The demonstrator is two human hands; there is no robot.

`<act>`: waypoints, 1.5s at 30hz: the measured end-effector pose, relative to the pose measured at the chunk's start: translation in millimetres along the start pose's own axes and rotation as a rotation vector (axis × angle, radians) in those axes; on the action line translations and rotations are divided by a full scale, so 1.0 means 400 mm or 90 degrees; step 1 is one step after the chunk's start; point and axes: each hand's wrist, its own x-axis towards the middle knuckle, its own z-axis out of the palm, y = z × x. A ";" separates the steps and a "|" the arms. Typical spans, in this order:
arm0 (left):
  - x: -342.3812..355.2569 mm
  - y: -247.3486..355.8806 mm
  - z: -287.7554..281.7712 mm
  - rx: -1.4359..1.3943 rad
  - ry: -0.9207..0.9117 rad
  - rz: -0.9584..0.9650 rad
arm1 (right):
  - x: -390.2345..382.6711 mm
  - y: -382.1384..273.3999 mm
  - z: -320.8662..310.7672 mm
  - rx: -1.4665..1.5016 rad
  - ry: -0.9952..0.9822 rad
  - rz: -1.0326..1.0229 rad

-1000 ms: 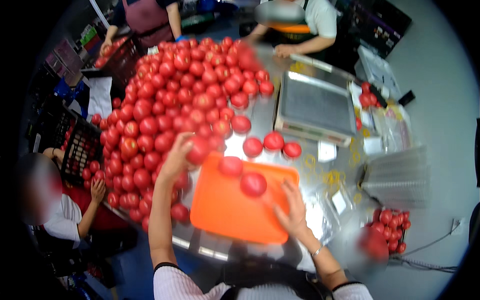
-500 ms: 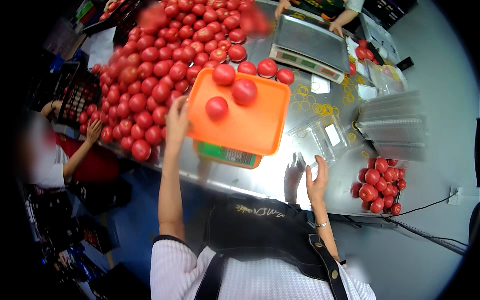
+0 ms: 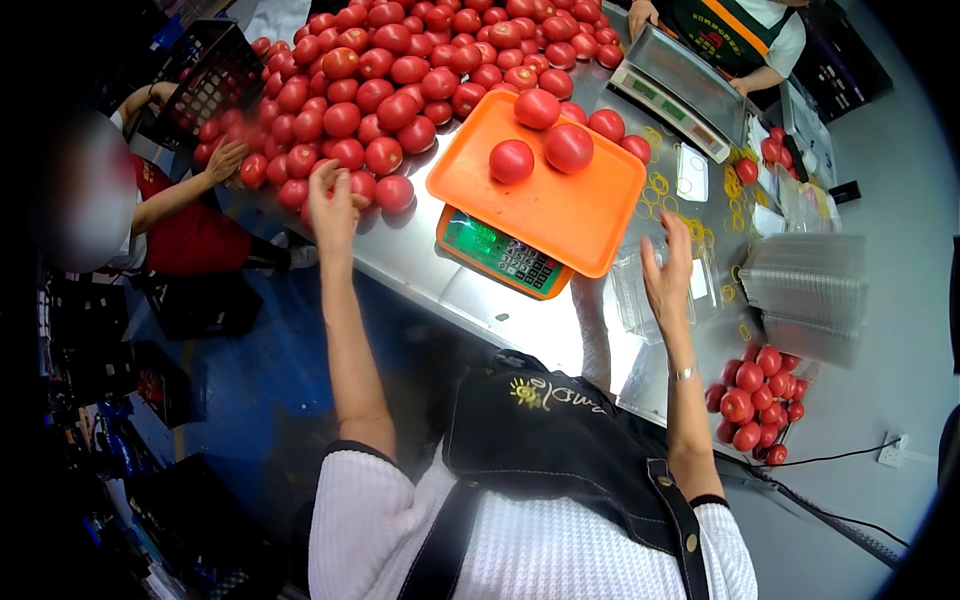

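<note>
Tray: an orange tray (image 3: 560, 205) sits on a green-faced scale (image 3: 497, 253) at the near edge of the steel table (image 3: 450, 295), carrying 3 tomatoes (image 3: 567, 147), 2 near its middle and 1 at its far rim.
Change: 0.5 s ago the left hand was at the tray's left edge; now it lies further left, at the pile, while the right hand has risen from the table edge to beside the tray's right corner.
Left hand: the left hand (image 3: 331, 207) reaches into the near fringe of the tomato pile (image 3: 400, 70), fingers curled over a tomato at the edge; whether the grip has closed on it I cannot tell.
Right hand: the right hand (image 3: 668, 280) is lifted, palm open and fingers spread, grip released and holding nothing, just right of the tray and above a clear plastic container (image 3: 640, 295).
Table around: yellow rubber bands (image 3: 660, 185) lie scattered right of the tray; a second scale (image 3: 672, 90) stands beyond it.
Further out: a stack of clear containers (image 3: 805, 295) sits at the right, a crate of tomatoes (image 3: 755, 405) lies below the table edge.
Others: another person's hand (image 3: 225, 160) rests on the pile at the left; a second person (image 3: 745, 35) stands across the table.
</note>
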 end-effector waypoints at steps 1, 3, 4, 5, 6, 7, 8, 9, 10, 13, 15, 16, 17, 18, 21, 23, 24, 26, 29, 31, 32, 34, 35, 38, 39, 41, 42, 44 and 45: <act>-0.022 0.019 0.024 0.005 -0.014 -0.015 | 0.045 -0.006 0.033 0.016 -0.011 -0.028; -0.010 -0.035 0.047 0.050 -0.118 0.049 | 0.136 -0.041 0.105 0.037 -0.036 -0.087; -0.012 -0.043 0.087 0.070 -0.170 0.096 | 0.178 -0.057 0.149 0.041 -0.048 -0.117; -0.015 -0.053 0.153 0.134 -0.225 0.161 | 0.211 -0.059 0.182 0.037 -0.052 -0.140; -0.029 -0.058 0.215 0.203 -0.276 0.228 | 0.237 -0.057 0.224 0.036 -0.058 -0.162; -0.052 -0.062 0.278 0.238 -0.284 0.289 | 0.255 -0.054 0.267 0.035 -0.083 -0.159; -0.070 -0.058 0.354 0.264 -0.303 0.353 | 0.271 -0.038 0.281 0.022 -0.102 -0.147; -0.074 -0.054 0.409 0.310 -0.325 0.354 | 0.281 -0.026 0.289 0.007 -0.123 -0.103; -0.082 -0.044 0.442 0.364 -0.342 0.354 | 0.286 -0.029 0.296 0.001 -0.146 -0.059; -0.091 -0.048 0.479 0.443 -0.345 0.373 | 0.279 -0.037 0.295 0.151 -0.084 -0.043; -0.073 -0.062 0.481 0.430 -0.328 0.373 | 0.218 -0.058 0.213 0.314 -0.056 0.082; -0.082 -0.061 0.485 0.403 -0.323 0.360 | 0.177 -0.049 0.169 0.403 -0.041 0.159; -0.106 -0.045 0.489 0.343 -0.325 0.326 | 0.135 -0.048 0.097 0.526 -0.028 0.273; -0.140 -0.025 0.501 0.304 -0.371 0.312 | 0.083 -0.028 0.025 0.650 -0.009 0.385; -0.314 0.055 0.589 0.203 -0.538 0.308 | -0.090 0.108 -0.116 0.510 -0.003 0.470; -0.441 0.071 0.666 0.169 -0.674 0.366 | -0.189 0.190 -0.150 0.327 -0.050 0.418; -0.488 0.063 0.700 0.160 -0.737 0.398 | -0.214 0.211 -0.165 0.264 -0.085 0.380; -0.548 0.032 0.764 0.196 -0.879 0.294 | -0.256 0.244 -0.191 0.135 -0.158 0.305; -0.575 -0.056 0.811 0.318 -0.955 0.399 | -0.271 0.265 -0.207 0.037 -0.259 0.264; -0.574 -0.111 0.824 0.347 -0.997 0.413 | -0.284 0.294 -0.213 0.012 -0.284 0.209; -0.570 -0.108 0.822 0.377 -1.043 0.386 | -0.281 0.301 -0.216 0.006 -0.301 0.206; -0.569 -0.099 0.810 0.437 -1.130 0.327 | -0.270 0.306 -0.226 -0.004 -0.339 0.197; -0.573 -0.093 0.799 0.478 -1.172 0.318 | -0.264 0.303 -0.229 -0.021 -0.373 0.179; -0.593 -0.140 0.755 0.487 -1.233 0.332 | -0.267 0.303 -0.210 -0.048 -0.460 0.122; -0.603 -0.145 0.742 0.459 -1.229 0.393 | -0.285 0.318 -0.191 -0.044 -0.475 0.110; -0.637 -0.139 0.702 0.491 -1.142 0.480 | -0.298 0.327 -0.170 -0.040 -0.510 0.104; -0.654 -0.132 0.679 0.484 -1.058 0.533 | -0.293 0.320 -0.172 -0.024 -0.510 0.126; -0.693 -0.133 0.671 0.547 -0.997 0.575 | -0.291 0.292 -0.191 0.009 -0.507 0.164; -0.709 -0.143 0.666 0.515 -0.956 0.557 | -0.286 0.274 -0.200 0.009 -0.566 0.166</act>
